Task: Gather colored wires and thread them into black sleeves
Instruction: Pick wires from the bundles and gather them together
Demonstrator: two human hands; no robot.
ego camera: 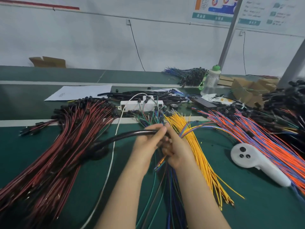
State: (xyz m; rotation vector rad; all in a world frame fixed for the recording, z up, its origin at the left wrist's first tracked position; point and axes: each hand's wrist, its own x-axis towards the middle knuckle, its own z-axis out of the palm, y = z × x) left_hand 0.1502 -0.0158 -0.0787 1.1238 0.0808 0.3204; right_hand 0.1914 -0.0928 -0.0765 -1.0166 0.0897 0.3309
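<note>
Threading
My left hand (145,142) grips the black sleeve (125,135) steady; right hand (179,149), at three o'clock, pinches colored wires (188,131).

Our dark green matted workbench (264,212) carries a sheaf of red-and-black wires (66,146) at left, loose yellow wires (203,159) in the middle and orange-and-blue wires (264,138) at right, beside a white plastic controller (257,161). Farther back lie a white power strip (132,104) and a white paper sheet (79,93).
</note>
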